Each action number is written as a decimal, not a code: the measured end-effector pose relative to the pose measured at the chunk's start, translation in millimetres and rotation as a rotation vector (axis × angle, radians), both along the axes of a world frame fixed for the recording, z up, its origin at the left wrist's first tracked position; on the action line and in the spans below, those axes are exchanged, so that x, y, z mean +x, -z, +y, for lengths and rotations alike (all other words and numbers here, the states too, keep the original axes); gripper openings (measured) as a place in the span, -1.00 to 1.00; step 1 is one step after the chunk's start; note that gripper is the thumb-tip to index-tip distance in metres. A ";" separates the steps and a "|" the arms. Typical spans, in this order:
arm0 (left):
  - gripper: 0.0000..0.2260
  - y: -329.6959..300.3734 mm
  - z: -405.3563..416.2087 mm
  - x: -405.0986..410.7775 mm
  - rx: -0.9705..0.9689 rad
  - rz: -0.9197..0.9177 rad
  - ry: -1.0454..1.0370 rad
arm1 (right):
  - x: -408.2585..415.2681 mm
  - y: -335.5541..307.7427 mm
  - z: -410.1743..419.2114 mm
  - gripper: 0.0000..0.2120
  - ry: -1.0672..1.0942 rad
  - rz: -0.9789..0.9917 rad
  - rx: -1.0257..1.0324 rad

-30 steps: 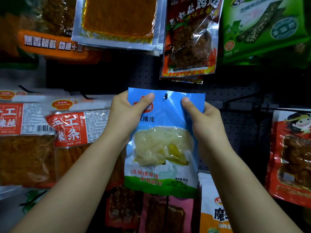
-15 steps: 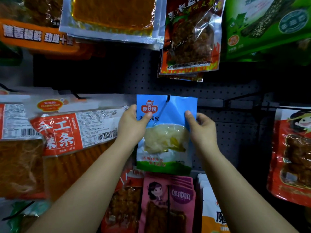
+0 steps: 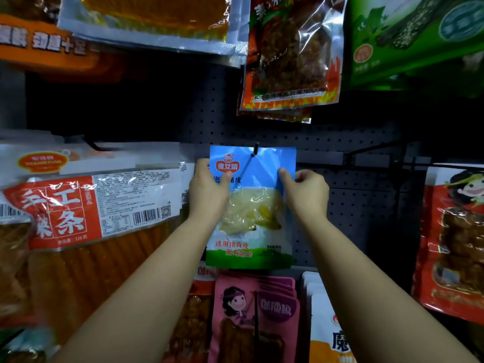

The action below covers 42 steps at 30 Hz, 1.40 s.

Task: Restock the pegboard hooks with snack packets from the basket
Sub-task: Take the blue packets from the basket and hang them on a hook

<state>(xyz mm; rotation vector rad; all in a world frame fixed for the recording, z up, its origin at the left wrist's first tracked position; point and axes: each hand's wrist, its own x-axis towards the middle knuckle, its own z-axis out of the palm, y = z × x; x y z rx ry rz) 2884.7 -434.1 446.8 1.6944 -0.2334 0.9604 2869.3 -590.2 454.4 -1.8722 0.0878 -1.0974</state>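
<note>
Snack packet [image 3: 252,205], blue at the top with pale strips behind a clear window and a green band along the bottom, hangs flat against the dark pegboard [image 3: 366,200] near its middle, and I have it held between both hands. My left hand [image 3: 208,193] grips its left edge, thumb curled across the front just under the red logo and the other fingers tucked out of sight behind. My right hand [image 3: 306,193] grips the right edge at about the same height, thumb pressed onto the blue front and fingers curled round the back. So the packet sits squarely between my two hands, its top and bottom both clear of them. The black hook [image 3: 254,150] pokes out through the hole at the packet's top edge, its tip showing just above the blue film and its rod running down and to the left across the front. To the left of my left hand, a large red-labelled packet [image 3: 86,205] of orange sticks hangs on the board. Above and to the right hangs a clear packet with flame print [image 3: 290,53], and a green packet [image 3: 413,40] sits toward the top right corner. Directly below, touching the green band, is a pink packet [image 3: 256,318] with a cartoon girl, and a red packet [image 3: 455,242] hangs at the board's right edge.
</note>
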 end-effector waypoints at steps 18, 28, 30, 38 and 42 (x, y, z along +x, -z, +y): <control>-0.23 73.5 -14.2 -1.0 0.174 -0.036 0.087 | 3.1 85.0 -4.8 -0.78 -0.432 -0.057 0.174; -0.29 116.0 -13.4 -18.3 0.142 -0.055 0.082 | -3.3 141.2 -10.7 -0.84 -0.440 0.084 0.292; -0.29 120.9 -11.4 -22.1 0.129 -0.009 0.084 | -6.7 144.6 -9.8 -0.81 -0.458 0.120 0.308; -0.63 171.8 3.3 -91.4 -0.012 0.214 0.196 | -78.9 173.9 -22.7 -0.61 -0.458 0.246 0.369; -0.75 205.5 -0.7 -161.0 -0.085 0.269 0.400 | -168.7 210.3 -45.0 -0.89 -0.434 0.252 0.343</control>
